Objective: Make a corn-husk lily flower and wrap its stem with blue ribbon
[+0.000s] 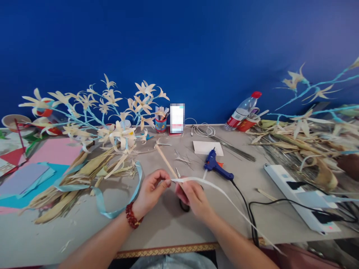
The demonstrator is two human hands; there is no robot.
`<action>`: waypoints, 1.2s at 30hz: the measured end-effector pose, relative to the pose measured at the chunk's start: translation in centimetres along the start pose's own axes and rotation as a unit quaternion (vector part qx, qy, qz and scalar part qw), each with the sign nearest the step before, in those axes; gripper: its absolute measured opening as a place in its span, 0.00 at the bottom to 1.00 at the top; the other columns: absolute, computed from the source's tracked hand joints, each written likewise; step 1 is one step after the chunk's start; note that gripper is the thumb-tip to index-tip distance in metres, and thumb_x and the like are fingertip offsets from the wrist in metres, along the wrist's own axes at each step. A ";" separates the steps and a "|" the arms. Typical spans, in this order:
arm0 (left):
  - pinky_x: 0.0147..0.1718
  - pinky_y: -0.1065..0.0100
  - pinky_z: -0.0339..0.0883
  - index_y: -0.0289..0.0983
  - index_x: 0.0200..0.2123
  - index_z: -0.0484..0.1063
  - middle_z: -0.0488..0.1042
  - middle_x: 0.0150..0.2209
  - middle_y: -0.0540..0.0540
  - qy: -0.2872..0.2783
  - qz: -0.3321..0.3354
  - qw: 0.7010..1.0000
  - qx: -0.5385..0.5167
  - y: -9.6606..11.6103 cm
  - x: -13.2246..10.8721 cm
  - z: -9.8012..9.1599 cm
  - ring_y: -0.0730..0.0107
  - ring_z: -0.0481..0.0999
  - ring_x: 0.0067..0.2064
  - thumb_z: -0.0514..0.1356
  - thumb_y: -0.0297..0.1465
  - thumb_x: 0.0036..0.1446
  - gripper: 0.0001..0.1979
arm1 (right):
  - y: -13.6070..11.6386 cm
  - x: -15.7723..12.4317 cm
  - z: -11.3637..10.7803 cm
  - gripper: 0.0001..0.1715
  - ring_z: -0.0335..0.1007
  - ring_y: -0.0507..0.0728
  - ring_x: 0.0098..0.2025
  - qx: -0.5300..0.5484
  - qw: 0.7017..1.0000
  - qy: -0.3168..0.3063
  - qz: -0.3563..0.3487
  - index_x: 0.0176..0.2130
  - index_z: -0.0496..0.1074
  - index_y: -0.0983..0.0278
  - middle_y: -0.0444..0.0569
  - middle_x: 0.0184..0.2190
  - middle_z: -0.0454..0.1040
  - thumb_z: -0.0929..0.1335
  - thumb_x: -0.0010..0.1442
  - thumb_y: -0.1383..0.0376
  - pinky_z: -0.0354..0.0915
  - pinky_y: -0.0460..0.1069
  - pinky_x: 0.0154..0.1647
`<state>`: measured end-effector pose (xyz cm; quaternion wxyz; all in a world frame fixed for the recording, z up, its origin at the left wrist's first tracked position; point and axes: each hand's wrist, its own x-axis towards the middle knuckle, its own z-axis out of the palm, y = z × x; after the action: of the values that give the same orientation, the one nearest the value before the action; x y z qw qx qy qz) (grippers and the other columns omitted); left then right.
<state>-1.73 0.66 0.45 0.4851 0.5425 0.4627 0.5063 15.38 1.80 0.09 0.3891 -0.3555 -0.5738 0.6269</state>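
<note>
In the head view, a long narrow white strip (221, 189) runs between my hands and trails down to the right, past the table's front edge. My left hand (151, 189) pinches its near end between thumb and fingertips. Just beside it, my right hand (195, 198) grips the same strip, fingers pressed together. The scissors' pointed metal tip (178, 172) shows above my right hand, and a dark handle loop below it. Whether the scissors lie on the table or touch the fingers, I cannot tell. A pale wooden stick (165, 160) lies just beyond my hands.
A blue glue gun (217, 165) lies right of centre, its black cord leading towards a white power strip (297, 198). Flower branches (112, 108) and dried husks (75, 175) fill the left; more husks (316, 149) lie right. A bottle (242, 112) leans at the back.
</note>
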 end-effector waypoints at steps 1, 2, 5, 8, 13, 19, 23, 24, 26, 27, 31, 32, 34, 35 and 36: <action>0.34 0.70 0.64 0.36 0.32 0.69 0.71 0.29 0.49 -0.004 0.001 1.000 -0.001 0.1 -0.1 0.0 0.71 0.70 0.32 0.59 0.34 0.58 0.07 | 0.0 0.0 0.1 0.26 0.51 0.49 0.19 -0.067 0.997 0.005 -0.029 0.28 0.68 0.64 0.41 0.18 0.57 0.58 0.66 0.49 0.48 0.45 0.19; 0.35 0.70 0.64 0.36 0.32 0.69 0.72 0.30 0.48 -0.009 0.004 1.000 0.003 0.2 -0.3 0.1 0.71 0.70 0.33 0.59 0.34 0.59 0.07 | 0.0 0.1 0.2 0.26 0.52 0.50 0.21 -0.120 0.991 0.005 -0.055 0.27 0.67 0.64 0.42 0.19 0.58 0.58 0.66 0.50 0.50 0.45 0.22; 0.37 0.68 0.65 0.36 0.32 0.70 0.73 0.30 0.47 -0.020 0.021 0.999 0.027 0.4 -0.6 0.3 0.69 0.71 0.34 0.58 0.33 0.60 0.07 | 0.0 0.3 0.4 0.27 0.55 0.51 0.23 -0.193 0.977 0.006 -0.092 0.22 0.64 0.63 0.43 0.19 0.60 0.57 0.67 0.52 0.52 0.47 0.27; 0.36 0.68 0.65 0.36 0.31 0.70 0.72 0.30 0.47 -0.019 0.035 0.998 0.041 0.6 -0.6 0.4 0.68 0.71 0.33 0.58 0.33 0.59 0.07 | -0.1 0.3 0.5 0.28 0.53 0.50 0.20 -0.132 0.990 -0.008 -0.047 0.22 0.63 0.63 0.41 0.16 0.58 0.58 0.66 0.51 0.51 0.46 0.23; 0.37 0.68 0.65 0.36 0.30 0.70 0.73 0.30 0.47 -0.022 0.069 0.994 0.086 1.0 -0.7 0.2 0.68 0.71 0.34 0.58 0.31 0.59 0.06 | -0.2 0.1 0.9 0.28 0.46 0.46 0.15 0.051 0.996 -0.022 0.064 0.21 0.62 0.64 0.38 0.13 0.56 0.64 0.60 0.47 0.42 0.43 0.15; 0.37 0.68 0.65 0.37 0.30 0.70 0.73 0.31 0.47 -0.040 0.102 0.990 0.086 1.0 -0.5 0.0 0.67 0.72 0.34 0.58 0.30 0.59 0.05 | -0.3 -0.1 1.2 0.25 0.41 0.44 0.11 0.219 0.964 -0.049 0.143 0.20 0.63 0.65 0.36 0.10 0.54 0.68 0.55 0.50 0.37 0.41 0.10; 0.37 0.67 0.64 0.36 0.31 0.71 0.73 0.31 0.46 -0.054 0.096 0.991 0.078 0.8 -0.3 -0.1 0.67 0.72 0.34 0.58 0.30 0.59 0.06 | -0.3 0.0 0.9 0.24 0.40 0.43 0.09 0.285 0.940 -0.089 0.164 0.20 0.64 0.65 0.35 0.09 0.54 0.69 0.56 0.53 0.37 0.40 0.09; 0.37 0.67 0.64 0.36 0.31 0.71 0.73 0.31 0.46 -0.059 0.094 0.991 0.075 0.8 -0.3 -0.1 0.67 0.72 0.34 0.57 0.30 0.59 0.06 | -0.3 0.0 0.9 0.23 0.39 0.43 0.09 0.298 0.934 -0.103 0.165 0.20 0.64 0.66 0.35 0.08 0.53 0.68 0.57 0.53 0.37 0.40 0.08; 0.36 0.67 0.64 0.36 0.31 0.71 0.73 0.31 0.46 -0.065 0.091 0.991 0.070 0.6 -0.2 -0.2 0.67 0.72 0.34 0.57 0.31 0.59 0.06 | -0.3 0.1 0.8 0.23 0.39 0.43 0.09 0.322 0.923 -0.126 0.168 0.20 0.64 0.66 0.35 0.08 0.53 0.67 0.59 0.55 0.37 0.40 0.08; 0.36 0.67 0.64 0.36 0.31 0.71 0.73 0.31 0.46 -0.066 0.091 0.991 0.069 0.6 -0.1 -0.2 0.67 0.72 0.34 0.57 0.32 0.59 0.07 | -0.3 0.1 0.8 0.23 0.38 0.43 0.09 0.331 0.919 -0.134 0.169 0.20 0.65 0.66 0.35 0.08 0.53 0.67 0.59 0.55 0.38 0.39 0.08; 0.36 0.68 0.64 0.36 0.30 0.70 0.73 0.31 0.46 -0.059 0.085 0.993 0.056 0.5 -0.1 -0.3 0.68 0.72 0.34 0.58 0.33 0.60 0.07 | -0.4 0.1 0.7 0.23 0.37 0.43 0.09 0.344 0.911 -0.151 0.169 0.20 0.65 0.66 0.34 0.08 0.52 0.66 0.60 0.56 0.37 0.39 0.08; 0.36 0.68 0.64 0.36 0.30 0.70 0.72 0.31 0.46 -0.057 0.082 0.994 0.048 0.5 -0.1 -0.2 0.68 0.72 0.34 0.58 0.33 0.59 0.07 | -0.3 0.1 0.6 0.23 0.36 0.43 0.09 0.339 0.914 -0.151 0.165 0.20 0.64 0.65 0.34 0.08 0.51 0.66 0.60 0.55 0.37 0.40 0.08; 0.35 0.69 0.64 0.36 0.31 0.70 0.72 0.31 0.47 -0.052 0.075 0.995 0.032 0.5 -0.2 -0.2 0.69 0.71 0.34 0.58 0.33 0.59 0.07 | -0.2 0.0 0.5 0.24 0.36 0.44 0.10 0.301 0.934 -0.132 0.143 0.20 0.63 0.65 0.34 0.09 0.50 0.64 0.61 0.53 0.37 0.41 0.09; 0.35 0.69 0.64 0.36 0.31 0.70 0.72 0.30 0.47 -0.046 0.069 0.996 0.027 0.6 -0.3 -0.1 0.69 0.71 0.33 0.58 0.33 0.59 0.07 | -0.1 0.0 0.4 0.25 0.38 0.45 0.11 0.260 0.951 -0.116 0.123 0.21 0.63 0.64 0.34 0.10 0.51 0.63 0.62 0.51 0.38 0.41 0.10; 0.34 0.69 0.64 0.36 0.31 0.69 0.71 0.30 0.48 -0.040 0.063 0.997 0.025 0.6 -0.3 -0.1 0.70 0.70 0.33 0.58 0.33 0.59 0.07 | -0.1 0.0 0.3 0.25 0.39 0.45 0.12 0.206 0.969 -0.097 0.095 0.23 0.63 0.64 0.35 0.11 0.52 0.63 0.62 0.50 0.40 0.42 0.11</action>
<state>-1.85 0.26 1.01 0.4567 0.6024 0.4207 0.5015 15.09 1.63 0.19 0.3353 -0.2581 -0.4306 0.7972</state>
